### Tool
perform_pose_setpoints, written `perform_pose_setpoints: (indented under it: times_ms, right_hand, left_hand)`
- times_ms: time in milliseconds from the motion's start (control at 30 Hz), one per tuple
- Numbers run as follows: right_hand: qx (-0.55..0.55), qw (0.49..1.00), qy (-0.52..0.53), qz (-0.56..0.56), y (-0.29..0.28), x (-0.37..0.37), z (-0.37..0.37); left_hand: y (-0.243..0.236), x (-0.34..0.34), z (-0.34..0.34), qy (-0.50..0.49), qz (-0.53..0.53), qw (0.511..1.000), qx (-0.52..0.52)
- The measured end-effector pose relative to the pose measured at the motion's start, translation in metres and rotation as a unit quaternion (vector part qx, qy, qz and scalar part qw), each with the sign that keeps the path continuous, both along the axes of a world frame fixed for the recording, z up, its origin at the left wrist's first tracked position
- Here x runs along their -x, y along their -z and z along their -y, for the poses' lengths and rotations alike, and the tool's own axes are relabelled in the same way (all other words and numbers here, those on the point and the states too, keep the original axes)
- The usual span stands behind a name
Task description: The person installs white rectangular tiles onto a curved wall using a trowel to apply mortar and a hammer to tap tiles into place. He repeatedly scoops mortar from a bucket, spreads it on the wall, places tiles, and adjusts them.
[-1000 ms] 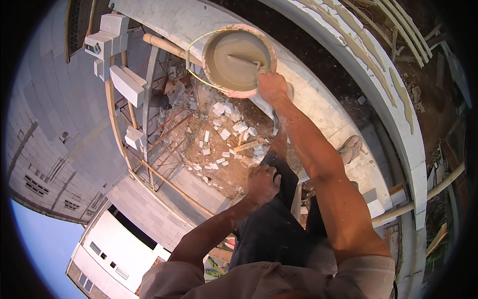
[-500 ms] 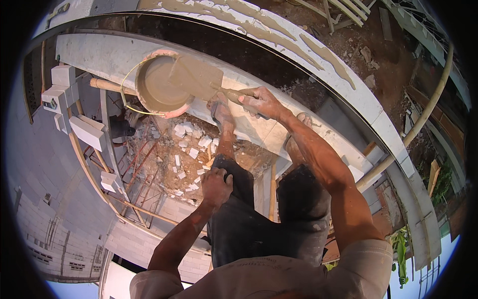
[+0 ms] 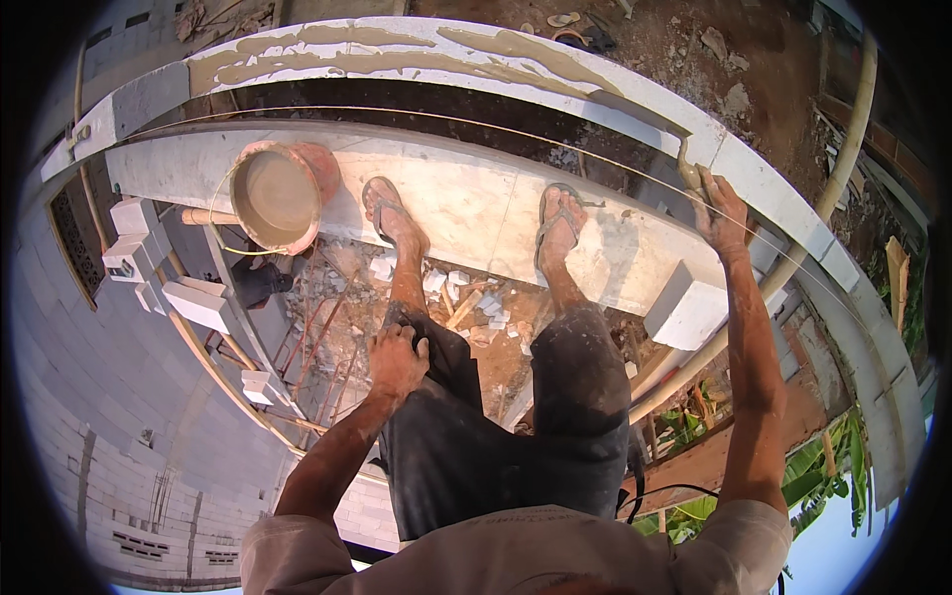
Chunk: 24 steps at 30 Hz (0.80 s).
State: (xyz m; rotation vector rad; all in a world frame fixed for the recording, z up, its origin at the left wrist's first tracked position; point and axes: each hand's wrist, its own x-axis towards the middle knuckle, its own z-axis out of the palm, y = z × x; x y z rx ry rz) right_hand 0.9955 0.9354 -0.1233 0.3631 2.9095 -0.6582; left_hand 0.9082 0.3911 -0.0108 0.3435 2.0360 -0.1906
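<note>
My right hand (image 3: 721, 213) grips a mortar-coated trowel (image 3: 690, 178) at the far edge of a curved white block wall (image 3: 739, 159), where wet grey mortar (image 3: 397, 65) lies in long uneven bands. A thin string (image 3: 446, 116) runs along this side of the wall. My left hand (image 3: 397, 359) rests on my dark-clad left thigh, fingers apart, holding nothing. A pinkish bucket (image 3: 270, 198) of grey mortar sits on the pale ledge (image 3: 476, 198) left of my sandalled feet.
A loose white block (image 3: 682, 302) stands at the ledge's right. Stacked blocks (image 3: 198, 302) and bamboo poles (image 3: 838, 169) flank me. Below are rubble (image 3: 491, 312), scaffolding and a partly hidden person (image 3: 263, 283). A block-built wall (image 3: 109, 377) rises at left; leaves (image 3: 823, 466) show lower right.
My view has turned. My right hand has taken the mortar-laden trowel out of the bucket and carried it rightward to the wall. My left hand stays on my leg.
</note>
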Motion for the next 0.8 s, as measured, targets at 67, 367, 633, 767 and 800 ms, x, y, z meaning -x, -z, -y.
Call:
perform_pose_setpoints:
  times_ms: [67, 367, 633, 767, 800]
  right_hand:
    - [-0.006, 0.998, -0.003, -0.058, -0.002, -0.019, -0.007]
    - [0.051, 0.995, -0.005, -0.09, 0.034, 0.012, 0.044]
    - [0.102, 0.99, -0.036, -0.096, -0.016, 0.067, 0.118]
    - [0.168, 0.975, -0.138, -0.048, -0.009, 0.16, 0.259]
    - [0.181, 0.97, -0.159, -0.007, -0.005, 0.184, 0.301]
  left_hand:
    - [0.001, -0.003, -0.006, 0.002, 0.007, 1.0, -0.001]
    - [0.001, -0.017, -0.006, -0.013, -0.025, 0.999, -0.025]
    - [0.002, -0.014, 0.008, -0.085, -0.045, 0.992, -0.079]
    - [0.001, -0.003, 0.025, -0.133, -0.029, 0.987, -0.082]
    - [-0.002, 0.001, 0.031, -0.143, -0.037, 0.986, -0.074]
